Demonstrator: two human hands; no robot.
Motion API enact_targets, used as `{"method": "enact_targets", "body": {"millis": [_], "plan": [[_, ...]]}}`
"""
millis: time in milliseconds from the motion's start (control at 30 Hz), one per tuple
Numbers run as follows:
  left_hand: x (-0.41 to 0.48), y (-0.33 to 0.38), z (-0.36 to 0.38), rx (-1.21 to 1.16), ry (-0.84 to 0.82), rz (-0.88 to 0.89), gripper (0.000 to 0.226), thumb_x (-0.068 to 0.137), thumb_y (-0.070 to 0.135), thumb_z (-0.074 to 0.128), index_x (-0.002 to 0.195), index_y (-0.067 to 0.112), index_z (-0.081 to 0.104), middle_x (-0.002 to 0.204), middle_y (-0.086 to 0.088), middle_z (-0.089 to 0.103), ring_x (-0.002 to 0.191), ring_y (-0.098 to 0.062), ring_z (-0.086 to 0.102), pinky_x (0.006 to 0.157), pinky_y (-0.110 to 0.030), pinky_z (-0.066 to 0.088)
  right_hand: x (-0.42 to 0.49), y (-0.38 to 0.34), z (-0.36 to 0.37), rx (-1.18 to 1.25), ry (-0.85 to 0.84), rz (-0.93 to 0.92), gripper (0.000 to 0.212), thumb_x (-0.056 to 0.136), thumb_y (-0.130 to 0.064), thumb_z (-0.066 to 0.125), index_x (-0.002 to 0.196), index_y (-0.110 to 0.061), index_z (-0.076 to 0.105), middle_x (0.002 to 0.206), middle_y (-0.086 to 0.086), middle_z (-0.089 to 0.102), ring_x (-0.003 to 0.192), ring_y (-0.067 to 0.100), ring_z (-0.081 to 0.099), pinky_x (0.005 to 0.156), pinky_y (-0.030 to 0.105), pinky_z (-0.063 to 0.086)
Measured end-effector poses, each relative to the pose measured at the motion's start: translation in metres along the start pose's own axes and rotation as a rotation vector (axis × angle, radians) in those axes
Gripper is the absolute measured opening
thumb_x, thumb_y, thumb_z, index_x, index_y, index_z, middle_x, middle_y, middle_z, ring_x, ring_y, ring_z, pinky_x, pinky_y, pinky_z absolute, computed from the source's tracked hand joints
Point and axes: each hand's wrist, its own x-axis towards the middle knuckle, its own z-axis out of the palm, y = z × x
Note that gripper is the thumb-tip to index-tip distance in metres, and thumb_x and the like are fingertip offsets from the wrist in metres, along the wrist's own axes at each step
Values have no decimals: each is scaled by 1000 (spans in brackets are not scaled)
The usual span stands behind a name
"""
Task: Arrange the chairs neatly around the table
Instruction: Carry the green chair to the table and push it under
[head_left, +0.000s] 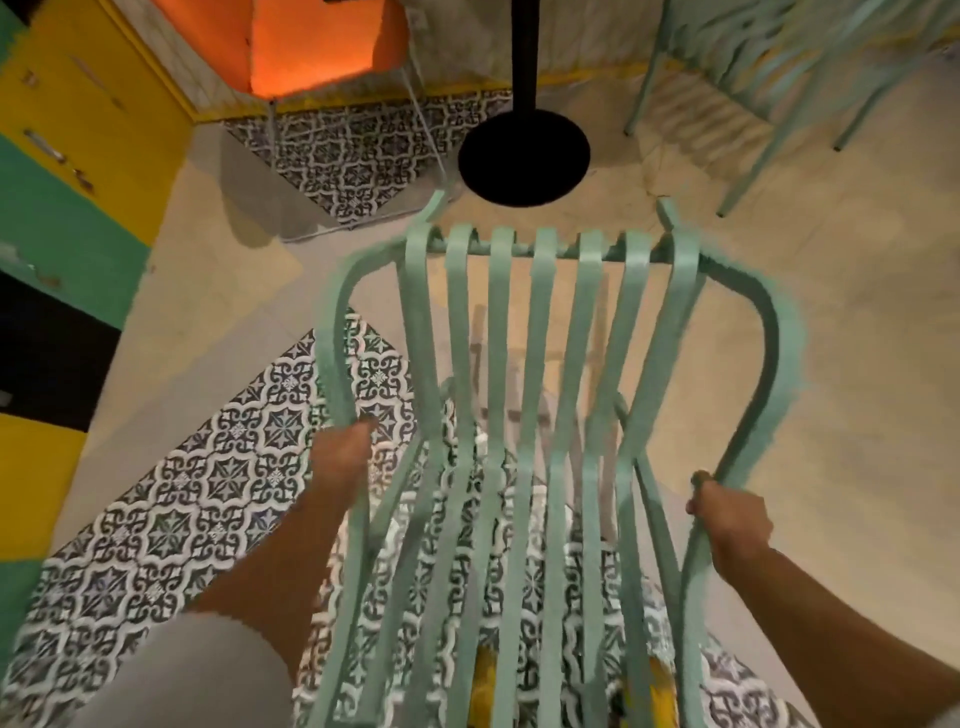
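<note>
A mint-green slatted metal chair (540, 332) fills the middle of the view, seen from behind and above, its seat pointing away from me. My left hand (345, 449) is closed around its left armrest tube. My right hand (730, 519) grips the right armrest tube. Just beyond the chair's front edge stands the table's black round base (523, 156) with its black post (524, 52) rising out of view; the tabletop is not visible. The image is blurred by motion.
A second mint-green chair (769, 67) stands at the far right. An orange chair (317, 47) on thin metal legs is at the far left. A yellow and green wall with cabinet fronts (78, 156) runs along the left. Patterned floor tiles (208, 493) lie under me.
</note>
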Motion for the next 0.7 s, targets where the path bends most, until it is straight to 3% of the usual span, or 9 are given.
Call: {"method": "enact_targets", "body": {"millis": [67, 167, 300, 367, 433, 567, 700], "plan": [[-11, 23, -12, 3, -50, 16, 37, 95, 34, 76, 106, 0, 69, 84, -8, 64, 70, -20, 59, 60, -35, 56, -3, -23, -11, 8, -22, -8, 42, 90, -36, 71, 102, 5, 74, 98, 24, 74, 89, 43, 70, 88, 50, 60], [-21, 45, -26, -30, -111, 53, 36, 99, 38, 72, 109, 4, 69, 84, -5, 61, 79, -21, 60, 78, -42, 60, -5, -50, -23, 33, -93, -14, 58, 89, -39, 73, 127, 4, 66, 120, 26, 72, 108, 43, 71, 98, 50, 59], [-27, 67, -26, 87, -140, 154, 40, 108, 52, 50, 97, 15, 61, 91, -6, 59, 88, -23, 57, 68, -32, 51, -6, -73, -31, 61, -133, -129, 60, 91, -40, 72, 133, 1, 63, 128, 21, 70, 107, 34, 68, 101, 46, 55], [-22, 71, -21, 185, -110, 185, 59, 108, 58, 43, 119, 4, 62, 105, -15, 63, 98, -28, 60, 79, -33, 50, -8, -71, -35, 9, -117, -225, 57, 95, -42, 68, 136, -2, 61, 130, 19, 69, 116, 38, 66, 102, 44, 53], [-20, 76, -18, 241, -54, 216, 71, 108, 58, 42, 140, -4, 50, 127, -24, 62, 116, -32, 63, 88, -32, 46, -8, -58, -36, -140, -101, -290, 59, 100, -46, 63, 140, -4, 53, 135, 21, 64, 122, 43, 62, 104, 45, 51], [-11, 96, -10, 261, -27, 244, 72, 109, 55, 43, 151, -1, 29, 149, -22, 49, 134, -33, 54, 102, -31, 44, -9, -26, -26, -367, -118, -260, 56, 108, -38, 51, 144, 2, 37, 143, 33, 54, 131, 52, 54, 107, 52, 46], [-17, 104, -12, 302, -89, 276, 81, 106, 49, 55, 159, 1, 16, 159, -21, 38, 143, -37, 45, 119, -46, 40, -11, -32, -17, -397, -141, -244, 56, 106, -26, 54, 149, -1, 27, 142, 30, 54, 127, 49, 57, 106, 54, 50]]}}
